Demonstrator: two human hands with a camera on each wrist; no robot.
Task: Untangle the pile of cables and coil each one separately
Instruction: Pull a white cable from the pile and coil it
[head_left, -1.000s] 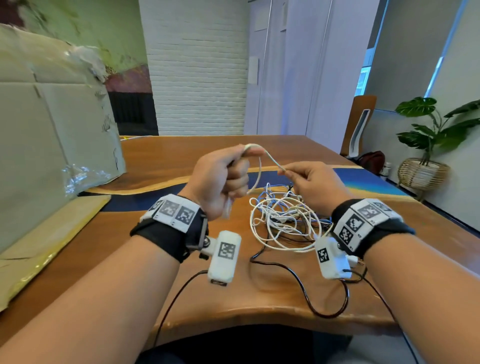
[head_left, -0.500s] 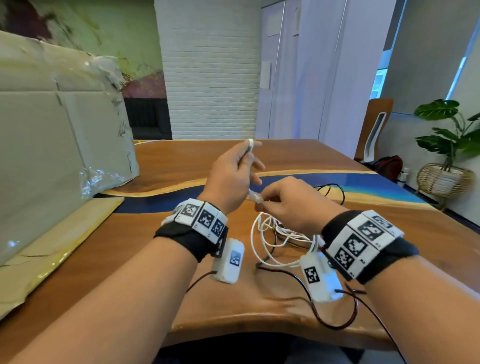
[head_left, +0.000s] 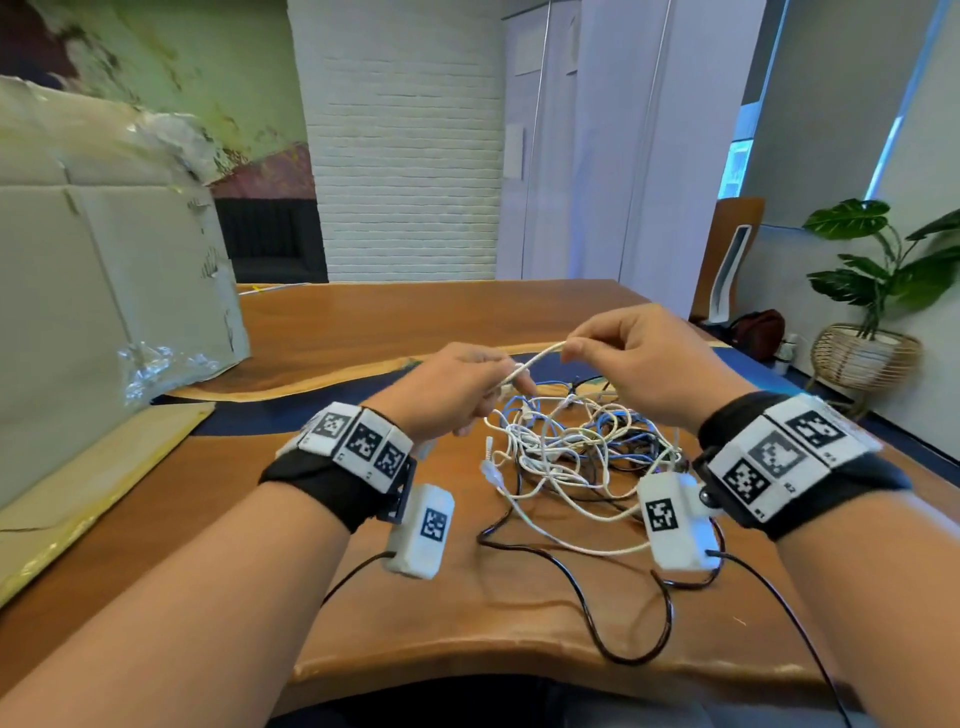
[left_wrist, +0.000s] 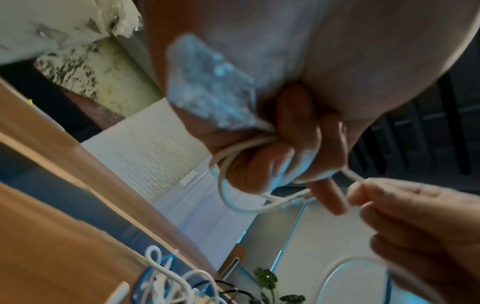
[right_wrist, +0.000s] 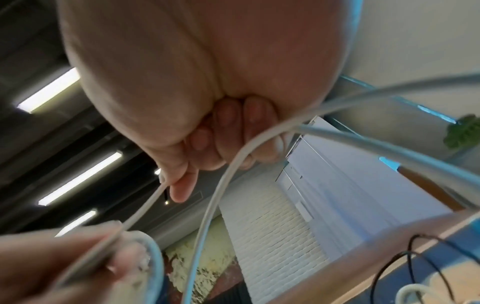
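Note:
A tangled pile of cables (head_left: 571, 447), white, blue and black, lies on the wooden table (head_left: 363, 322) between my wrists. My left hand (head_left: 457, 389) grips small loops of a white cable (left_wrist: 233, 185) along with its clear plug (left_wrist: 207, 82). A short taut stretch of that white cable (head_left: 537, 358) runs up to my right hand (head_left: 623, 353), which pinches it between thumb and forefinger above the pile. In the right wrist view the white cable (right_wrist: 145, 207) leaves my right hand's pinch toward the left hand (right_wrist: 64, 263).
A large cardboard box (head_left: 104, 291) with torn tape stands at the left on flattened cardboard (head_left: 78, 499). Black wrist-camera leads (head_left: 613, 623) trail over the table's near edge. A chair (head_left: 727, 260) and a potted plant (head_left: 878, 280) stand at the right, off the table.
My right hand has risen from beside the left hand and moved right, pulling a stretch of white cable taut. The left hand has dropped lower. The pile has come back into full view.

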